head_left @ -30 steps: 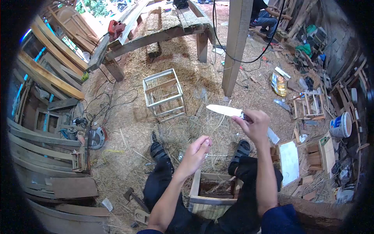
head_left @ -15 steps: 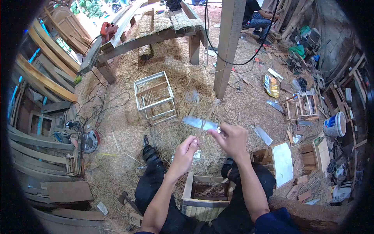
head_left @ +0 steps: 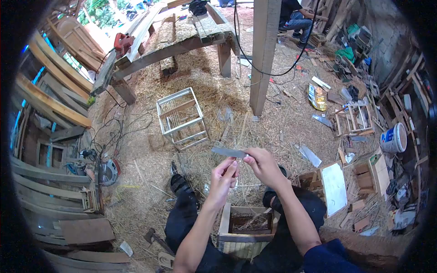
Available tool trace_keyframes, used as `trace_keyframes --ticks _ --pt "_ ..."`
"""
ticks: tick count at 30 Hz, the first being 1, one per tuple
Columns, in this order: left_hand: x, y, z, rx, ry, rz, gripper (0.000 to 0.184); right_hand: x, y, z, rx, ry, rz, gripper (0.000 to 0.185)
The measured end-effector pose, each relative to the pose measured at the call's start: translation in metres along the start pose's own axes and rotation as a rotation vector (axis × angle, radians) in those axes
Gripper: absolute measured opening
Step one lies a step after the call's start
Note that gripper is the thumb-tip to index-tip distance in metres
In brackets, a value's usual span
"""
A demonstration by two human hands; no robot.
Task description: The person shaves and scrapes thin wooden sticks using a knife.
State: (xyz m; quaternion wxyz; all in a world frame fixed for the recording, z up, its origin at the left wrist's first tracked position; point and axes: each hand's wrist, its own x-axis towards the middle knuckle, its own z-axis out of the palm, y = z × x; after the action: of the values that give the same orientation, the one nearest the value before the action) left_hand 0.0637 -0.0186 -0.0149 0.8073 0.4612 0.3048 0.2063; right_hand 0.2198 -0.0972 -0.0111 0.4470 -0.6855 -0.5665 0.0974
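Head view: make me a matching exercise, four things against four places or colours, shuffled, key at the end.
Things
1. Knife
2. Bucket
3. Red tool
4. Open wooden box

Places or colours
A. On the workbench
B. Between the person's legs
C. In the right hand
D. White with blue

Pairs: 1-C, 2-D, 3-A, 4-B
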Motion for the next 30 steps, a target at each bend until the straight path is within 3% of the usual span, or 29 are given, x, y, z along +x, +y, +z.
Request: trace_keyframes --ticks 2,5,11,22,24,26,29,30 --pt "0.001 -0.005 -0.001 -0.075 0.031 0.023 0.042 -0.006 0.001 0.013 0.080 -0.003 -0.077 0.025" --pt "-0.002 -0.010 -0.004 -0.078 0.027 0.023 0.042 -0.008 0.002 0.009 0.002 -0.089 -0.098 0.026" --pt "-0.007 0.003 0.009 -0.113 -0.020 -0.022 0.042 -0.004 0.000 -0.010 -0.229 -0.051 -0.198 0.031" --pt "-0.002 0.013 0.018 -0.246 -0.109 -0.078 0.044 0.000 0.005 -0.023 -0.420 0.042 -0.177 0.028" --pt "-0.017 0.022 0.017 -0.138 -0.141 -0.129 0.045 0.001 0.067 -0.041 -0.347 0.359 0.210 0.028" --pt "-0.021 0.021 0.010 -0.066 -0.128 -0.114 0.046 0.014 0.035 -0.107 -0.449 0.426 0.487 0.030" --pt "-0.004 0.021 0.002 -0.091 -0.029 -0.087 0.047 -0.010 0.053 -0.093 -0.509 0.516 0.213 0.032" --pt "0.001 0.024 -0.003 -0.112 -0.030 -0.061 0.047 -0.009 0.037 -0.080 -0.304 0.413 0.350 0.030"
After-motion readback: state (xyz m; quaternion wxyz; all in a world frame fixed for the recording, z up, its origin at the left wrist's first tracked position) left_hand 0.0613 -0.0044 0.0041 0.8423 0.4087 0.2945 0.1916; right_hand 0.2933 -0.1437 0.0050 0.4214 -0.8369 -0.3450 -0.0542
